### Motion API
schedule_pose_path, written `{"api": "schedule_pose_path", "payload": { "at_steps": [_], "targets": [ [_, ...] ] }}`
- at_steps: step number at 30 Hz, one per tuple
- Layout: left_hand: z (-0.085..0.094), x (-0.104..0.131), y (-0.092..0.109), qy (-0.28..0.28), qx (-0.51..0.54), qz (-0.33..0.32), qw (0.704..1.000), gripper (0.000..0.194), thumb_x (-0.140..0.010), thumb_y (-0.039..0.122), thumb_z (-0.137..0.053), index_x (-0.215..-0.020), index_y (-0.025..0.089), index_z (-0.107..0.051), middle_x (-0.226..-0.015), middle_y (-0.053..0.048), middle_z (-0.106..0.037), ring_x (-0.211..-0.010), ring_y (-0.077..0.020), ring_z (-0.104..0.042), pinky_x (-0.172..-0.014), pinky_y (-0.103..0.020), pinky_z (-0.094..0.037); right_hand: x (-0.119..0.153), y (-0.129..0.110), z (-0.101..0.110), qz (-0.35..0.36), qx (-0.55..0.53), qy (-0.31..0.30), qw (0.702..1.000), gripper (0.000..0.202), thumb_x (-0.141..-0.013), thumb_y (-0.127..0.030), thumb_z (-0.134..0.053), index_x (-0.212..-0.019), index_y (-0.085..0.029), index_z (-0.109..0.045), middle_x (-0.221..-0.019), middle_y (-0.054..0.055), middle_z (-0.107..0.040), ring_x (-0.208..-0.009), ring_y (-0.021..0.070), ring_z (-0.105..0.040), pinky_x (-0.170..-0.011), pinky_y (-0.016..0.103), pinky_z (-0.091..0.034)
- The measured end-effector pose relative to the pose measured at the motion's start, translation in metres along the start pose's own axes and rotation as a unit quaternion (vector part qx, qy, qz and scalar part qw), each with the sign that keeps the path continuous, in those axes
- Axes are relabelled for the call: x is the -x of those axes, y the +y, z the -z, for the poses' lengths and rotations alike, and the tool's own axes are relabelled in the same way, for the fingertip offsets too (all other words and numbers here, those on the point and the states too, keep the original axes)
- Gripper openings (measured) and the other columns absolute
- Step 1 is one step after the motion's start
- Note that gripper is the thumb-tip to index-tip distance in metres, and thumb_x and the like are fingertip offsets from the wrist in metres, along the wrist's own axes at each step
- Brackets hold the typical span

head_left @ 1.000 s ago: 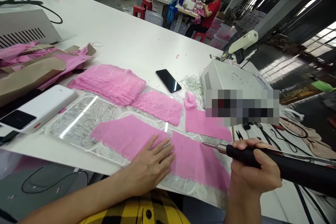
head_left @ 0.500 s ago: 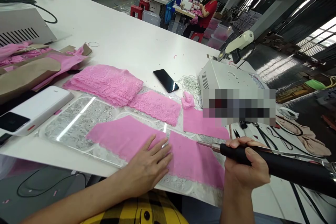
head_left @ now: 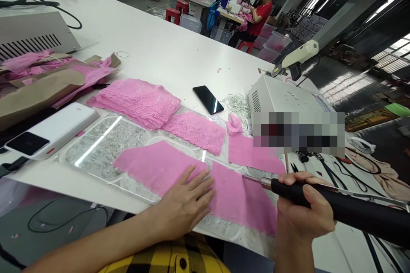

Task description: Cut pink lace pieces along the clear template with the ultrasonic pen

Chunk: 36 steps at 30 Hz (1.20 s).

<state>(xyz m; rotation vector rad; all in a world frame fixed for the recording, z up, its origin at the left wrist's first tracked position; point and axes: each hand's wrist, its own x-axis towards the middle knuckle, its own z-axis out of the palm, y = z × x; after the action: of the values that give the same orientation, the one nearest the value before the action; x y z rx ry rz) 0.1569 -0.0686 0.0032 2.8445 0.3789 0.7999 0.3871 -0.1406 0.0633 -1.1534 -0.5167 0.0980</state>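
My left hand (head_left: pixel 187 202) lies flat with its fingers spread, over the edges of two pink fabric pieces. One piece (head_left: pixel 153 162) extends to the left of it, the other (head_left: pixel 230 196) to the right. In my right hand (head_left: pixel 306 209) is a black-handled tool (head_left: pixel 346 209) with a thin metal tip, which points left at the upper edge of the right piece. Behind them lie a pink lace strip (head_left: pixel 197 130), a tall stack of pink lace (head_left: pixel 137 100) and another flat pink piece (head_left: pixel 253 153). A clear patterned mat (head_left: pixel 105 147) is under the fabric.
A black phone (head_left: pixel 208 99) lies beside tangled white cord (head_left: pixel 237 106). The grey box (head_left: pixel 275 94) stands at the right, near cables and tools. At the left are a white device (head_left: pixel 54 130) and brown paper. A person in red (head_left: pixel 261 17) sits at a sewing machine behind.
The whole view has shifted slightly, so the table and objects appear a little further right. Both hands keep nearly the same places on the fabric and tool.
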Motion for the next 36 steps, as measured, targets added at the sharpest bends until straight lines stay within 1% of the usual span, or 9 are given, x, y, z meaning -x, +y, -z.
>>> {"api": "schedule_pose_path", "payload": {
  "at_steps": [4, 11, 15, 22, 27, 29, 32, 34, 36],
  "targets": [
    [0.000, 0.001, 0.000, -0.006, 0.001, 0.000, 1.000, 0.031, -0.096, 0.032, -0.052, -0.121, 0.016, -0.061, -0.127, -0.009, -0.064, -0.132, -0.0263, -0.048, -0.117, -0.050, -0.027, 0.004, -0.001, -0.009, -0.014, -0.013, -0.004, 1.000, 0.014, -0.054, -0.021, -0.052, -0.068, -0.019, -0.052, -0.065, -0.003, -0.052, -0.051, 0.0118, -0.050, -0.054, 0.031, -0.045],
    [0.000, 0.001, -0.001, 0.000, 0.015, 0.004, 1.000, 0.030, -0.095, 0.032, -0.053, -0.119, 0.016, -0.061, -0.126, -0.008, -0.064, -0.131, -0.0267, -0.049, -0.116, -0.051, -0.028, 0.012, 0.004, -0.023, -0.019, -0.018, -0.052, 0.998, 0.015, -0.058, -0.022, -0.055, -0.073, -0.019, -0.054, -0.071, -0.002, -0.054, -0.054, 0.0122, -0.051, -0.057, 0.033, -0.047],
    [0.000, 0.001, -0.001, 0.001, 0.022, 0.004, 1.000, 0.029, -0.094, 0.033, -0.054, -0.117, 0.016, -0.062, -0.124, -0.008, -0.065, -0.130, -0.0269, -0.049, -0.116, -0.051, -0.028, 0.013, 0.006, -0.023, -0.018, -0.016, -0.058, 0.998, 0.014, -0.059, -0.021, -0.054, -0.074, -0.020, -0.054, -0.071, -0.003, -0.054, -0.055, 0.0120, -0.051, -0.058, 0.033, -0.047],
    [0.002, 0.001, -0.001, -0.010, 0.021, 0.005, 1.000, 0.031, -0.095, 0.033, -0.053, -0.120, 0.017, -0.061, -0.126, -0.008, -0.064, -0.131, -0.0272, -0.048, -0.116, -0.051, -0.028, 0.012, 0.007, -0.024, -0.006, 0.001, -0.066, 0.998, 0.011, -0.060, -0.020, -0.053, -0.072, -0.020, -0.053, -0.069, -0.003, -0.054, -0.054, 0.0124, -0.052, -0.056, 0.033, -0.047],
    [0.003, 0.000, -0.001, 0.001, 0.016, 0.003, 1.000, 0.029, -0.095, 0.032, -0.053, -0.118, 0.016, -0.062, -0.124, -0.008, -0.065, -0.129, -0.0273, -0.050, -0.114, -0.051, -0.031, 0.011, 0.005, -0.023, -0.007, 0.000, -0.061, 0.998, 0.012, -0.059, -0.020, -0.054, -0.071, -0.019, -0.052, -0.070, -0.002, -0.054, -0.054, 0.0125, -0.051, -0.056, 0.033, -0.046],
    [0.004, 0.000, 0.000, 0.010, 0.015, -0.005, 1.000, 0.029, -0.096, 0.033, -0.053, -0.117, 0.015, -0.062, -0.122, -0.009, -0.066, -0.127, -0.0268, -0.053, -0.113, -0.050, -0.033, 0.010, 0.003, -0.023, -0.021, -0.009, -0.051, 0.998, 0.014, -0.057, -0.021, -0.054, -0.071, -0.019, -0.052, -0.069, -0.002, -0.053, -0.053, 0.0122, -0.051, -0.056, 0.032, -0.046],
    [0.009, 0.002, 0.000, 0.037, 0.019, -0.035, 0.998, 0.029, -0.095, 0.033, -0.053, -0.112, 0.013, -0.063, -0.120, -0.009, -0.068, -0.124, -0.0261, -0.055, -0.112, -0.047, -0.036, 0.010, -0.001, -0.023, -0.031, -0.024, -0.037, 0.999, 0.015, -0.052, -0.021, -0.052, -0.067, -0.019, -0.051, -0.065, -0.003, -0.052, -0.051, 0.0117, -0.049, -0.053, 0.031, -0.044],
    [0.012, 0.005, 0.000, 0.048, 0.027, -0.061, 0.997, 0.027, -0.095, 0.032, -0.054, -0.109, 0.012, -0.064, -0.118, -0.009, -0.069, -0.122, -0.0243, -0.057, -0.112, -0.043, -0.037, 0.014, -0.003, -0.026, -0.037, -0.031, -0.044, 0.998, 0.015, -0.051, -0.021, -0.051, -0.065, -0.019, -0.051, -0.064, -0.003, -0.051, -0.049, 0.0118, -0.048, -0.051, 0.031, -0.044],
    [0.016, 0.010, -0.001, 0.042, 0.034, -0.080, 0.995, 0.025, -0.095, 0.030, -0.054, -0.107, 0.012, -0.066, -0.116, -0.009, -0.070, -0.120, -0.0219, -0.058, -0.112, -0.039, -0.039, 0.020, -0.003, -0.031, -0.044, -0.035, -0.064, 0.996, 0.015, -0.052, -0.021, -0.051, -0.066, -0.019, -0.052, -0.065, -0.003, -0.052, -0.049, 0.0120, -0.049, -0.051, 0.032, -0.044]
  ]
}}
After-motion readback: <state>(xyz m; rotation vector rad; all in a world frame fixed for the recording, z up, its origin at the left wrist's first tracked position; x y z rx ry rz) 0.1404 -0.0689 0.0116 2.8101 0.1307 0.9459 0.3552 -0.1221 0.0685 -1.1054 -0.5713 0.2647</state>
